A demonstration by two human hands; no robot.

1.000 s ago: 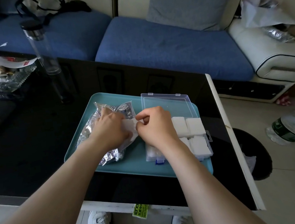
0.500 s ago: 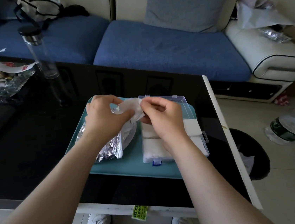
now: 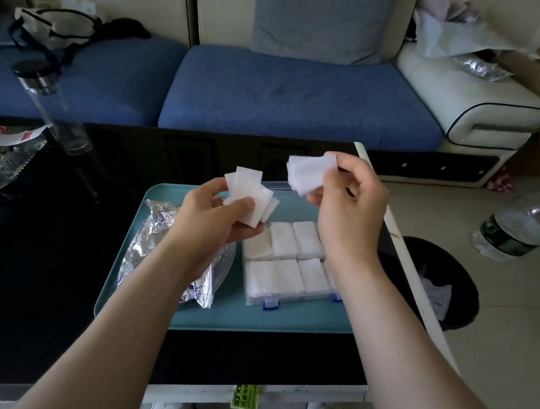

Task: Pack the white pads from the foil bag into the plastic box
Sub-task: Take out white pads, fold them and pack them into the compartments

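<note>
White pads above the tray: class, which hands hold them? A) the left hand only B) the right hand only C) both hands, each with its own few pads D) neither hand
C: the left hand pinches a few white pads and the right hand pinches a second bunch of pads, both held above the plastic box.
</note>
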